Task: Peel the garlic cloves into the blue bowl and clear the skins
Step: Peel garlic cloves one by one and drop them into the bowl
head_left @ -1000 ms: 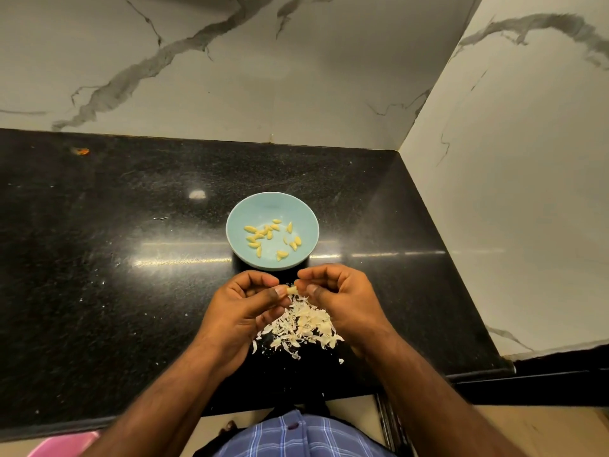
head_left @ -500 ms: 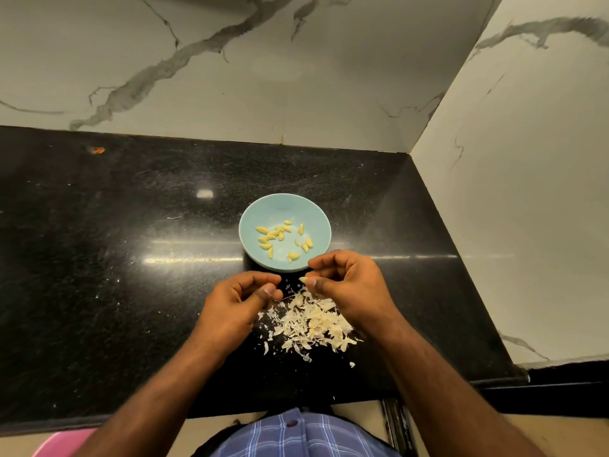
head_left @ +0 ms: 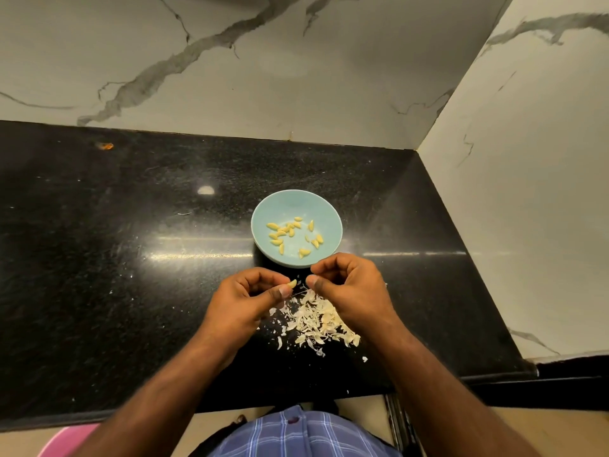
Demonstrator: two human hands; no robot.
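The left hand [head_left: 245,296] pinches a garlic clove [head_left: 292,284] just before the blue bowl [head_left: 296,206]; the right hand [head_left: 349,285] is curled, its fingertips' contents too small to tell. Skins [head_left: 316,319] lie on the table [head_left: 99,258], partly hidden by both hands.

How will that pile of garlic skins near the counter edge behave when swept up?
The garlic skins look thin, curled and papery, so probably very light and apt to scatter or flutter rather than slide together. Stray flakes already dot the black countertop, so bits would likely escape a sweep. Some may cling to fingers.
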